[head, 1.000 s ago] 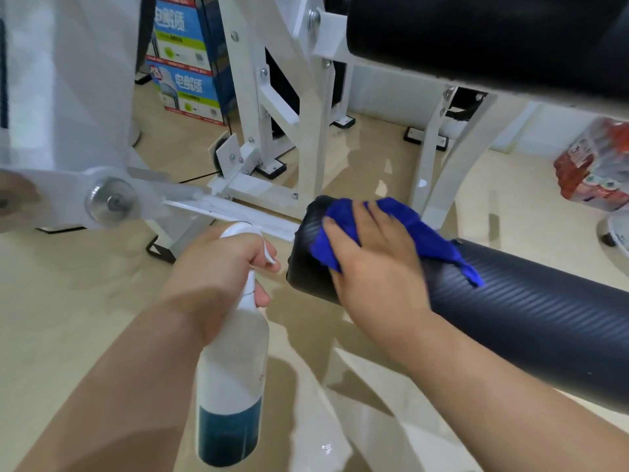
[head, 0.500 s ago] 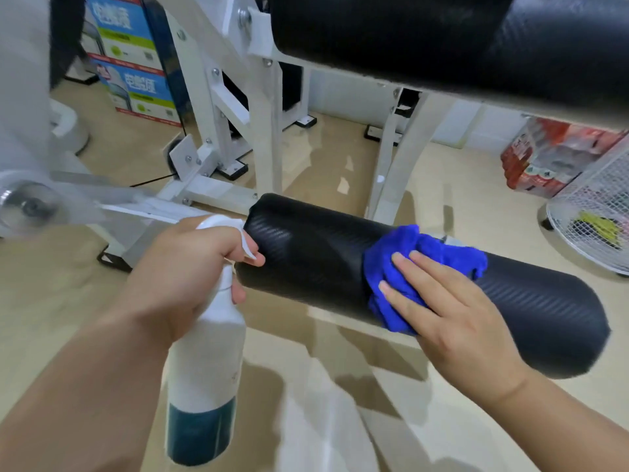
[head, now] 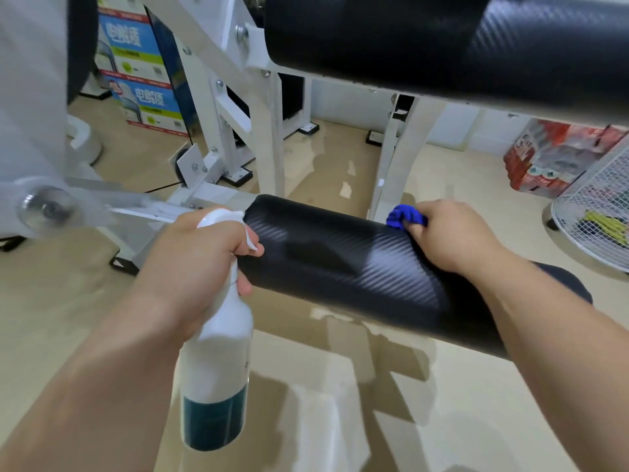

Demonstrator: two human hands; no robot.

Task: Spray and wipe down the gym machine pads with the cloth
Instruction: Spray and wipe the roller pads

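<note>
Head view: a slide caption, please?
Right hand holds a blue cloth on the black roller pad; left hand grips the spray bottle.

Black weave-textured roller pad lies horizontal with a sheen on top, and a larger black pad sits above it. The blue cloth is bunched in the right hand against the roller's far side. The white spray bottle, with dark teal liquid at the bottom, is upright in the left hand at the roller's left end.

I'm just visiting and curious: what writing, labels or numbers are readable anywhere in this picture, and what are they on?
"电解质": large blue characters on the lower carton, stacked at the upper left.
"电解质": the same characters, blurrier, on the upper carton.
Small print and barcodes on both cartons: too small to read.
Red bottle pack at the right: lettering blurred.
Spray bottle: one tiny mark, unreadable.
</note>
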